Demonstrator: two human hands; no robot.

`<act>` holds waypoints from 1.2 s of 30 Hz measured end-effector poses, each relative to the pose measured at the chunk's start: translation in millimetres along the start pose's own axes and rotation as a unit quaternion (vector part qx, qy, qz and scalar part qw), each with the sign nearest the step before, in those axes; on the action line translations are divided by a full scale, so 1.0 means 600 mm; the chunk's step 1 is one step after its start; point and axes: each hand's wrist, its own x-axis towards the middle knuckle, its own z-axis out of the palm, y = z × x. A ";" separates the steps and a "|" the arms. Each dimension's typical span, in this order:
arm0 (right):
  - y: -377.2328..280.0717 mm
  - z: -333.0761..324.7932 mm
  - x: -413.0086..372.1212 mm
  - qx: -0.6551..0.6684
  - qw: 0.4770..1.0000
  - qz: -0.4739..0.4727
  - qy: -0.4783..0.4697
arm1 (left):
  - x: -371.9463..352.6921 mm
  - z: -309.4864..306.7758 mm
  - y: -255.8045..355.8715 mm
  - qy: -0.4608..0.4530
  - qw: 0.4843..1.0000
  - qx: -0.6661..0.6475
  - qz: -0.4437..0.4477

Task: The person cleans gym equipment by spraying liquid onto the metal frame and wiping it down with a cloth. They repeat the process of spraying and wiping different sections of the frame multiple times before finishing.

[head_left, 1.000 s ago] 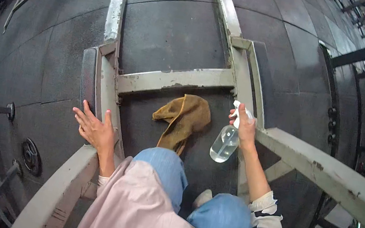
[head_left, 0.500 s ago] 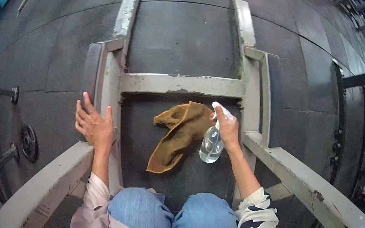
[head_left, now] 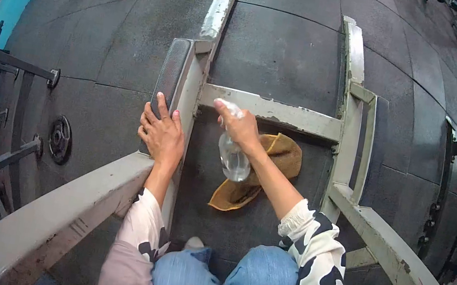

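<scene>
My right hand [head_left: 242,128] grips a clear spray bottle [head_left: 233,160] by its white neck and trigger head, with liquid inside. The bottle tilts, its top toward the left side of the metal frame. My left hand [head_left: 163,136] lies with fingers spread on the lower end of a black textured pad [head_left: 174,67] on the left upright. Below the bottle and right forearm, a brown cloth [head_left: 289,154] with orange edging lies crumpled on the dark floor; the forearm and bottle cover part of it.
The worn beige frame has a crossbar [head_left: 281,113] ahead of me and thick sloping beams [head_left: 60,208] on both sides. A second black pad [head_left: 376,149] is on the right upright. A weight plate [head_left: 60,140] and a dark rack [head_left: 15,61] stand at the left.
My right hand has carried the spray bottle leftward, from over the cloth toward the left pad. The view has turned left, and my left hand's fingers now rest on the pad.
</scene>
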 end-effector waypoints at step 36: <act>0.276 -0.075 -0.487 -0.037 0.887 0.022 0.461 | -0.003 0.028 -0.005 0.073 0.996 -0.046 -0.024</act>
